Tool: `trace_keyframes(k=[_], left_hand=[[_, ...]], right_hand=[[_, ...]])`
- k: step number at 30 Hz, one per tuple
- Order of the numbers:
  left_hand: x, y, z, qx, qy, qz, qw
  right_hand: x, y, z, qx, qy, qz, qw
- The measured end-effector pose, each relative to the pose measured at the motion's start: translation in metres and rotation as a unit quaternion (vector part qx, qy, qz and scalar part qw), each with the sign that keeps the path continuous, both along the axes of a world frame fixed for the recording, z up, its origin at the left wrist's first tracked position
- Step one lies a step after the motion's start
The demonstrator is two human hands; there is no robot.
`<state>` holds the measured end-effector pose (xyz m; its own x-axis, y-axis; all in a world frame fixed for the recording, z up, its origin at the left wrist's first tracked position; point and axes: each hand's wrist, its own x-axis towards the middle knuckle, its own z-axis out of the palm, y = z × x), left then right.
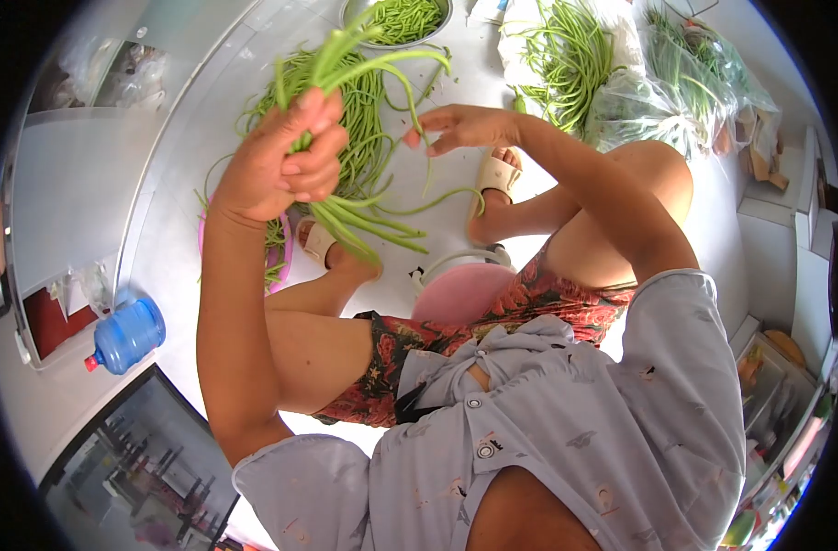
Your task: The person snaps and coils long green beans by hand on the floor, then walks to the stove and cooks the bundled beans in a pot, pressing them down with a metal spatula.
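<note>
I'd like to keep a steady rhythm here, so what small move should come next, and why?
Perhaps pinch the drooping green strand with your right hand: your left hand grips the bunch, that strand curves away from the rest, and your right hand is loosely open close by it.

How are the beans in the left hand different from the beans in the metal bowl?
Length: the held bunch has long, stringy beans, while the bowl beans look like short pieces.
Place: the held bunch is up in the left hand, but the bowl beans lie in the metal bowl.
Shape: the held bunch fans out beyond the fist, while the bowl beans sit in a heap.
Both are green.
</note>
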<state>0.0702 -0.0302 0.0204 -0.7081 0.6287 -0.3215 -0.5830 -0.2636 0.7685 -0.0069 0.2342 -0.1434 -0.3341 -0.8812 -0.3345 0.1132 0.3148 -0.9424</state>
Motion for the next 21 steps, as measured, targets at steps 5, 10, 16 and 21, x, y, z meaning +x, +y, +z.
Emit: trace_keyframes(k=[5,10,16,21], left_hand=[[0.003,-0.041,0.028,0.027,0.058,0.142,0.988],[0.013,-0.092,0.03,0.04,0.087,0.243,0.965],[0.011,-0.108,0.015,0.006,0.065,0.328,0.942],[0.012,-0.117,0.014,0.001,0.052,0.352,0.934]], right_hand=[[-0.003,-0.004,-0.009,0.001,-0.126,-0.066,0.99],[-0.013,-0.007,0.002,-0.011,-0.031,-0.11,0.993],[-0.01,-0.009,0.007,0.068,0.177,-0.145,0.971],[-0.016,-0.006,0.01,0.075,0.284,-0.165,0.941]])
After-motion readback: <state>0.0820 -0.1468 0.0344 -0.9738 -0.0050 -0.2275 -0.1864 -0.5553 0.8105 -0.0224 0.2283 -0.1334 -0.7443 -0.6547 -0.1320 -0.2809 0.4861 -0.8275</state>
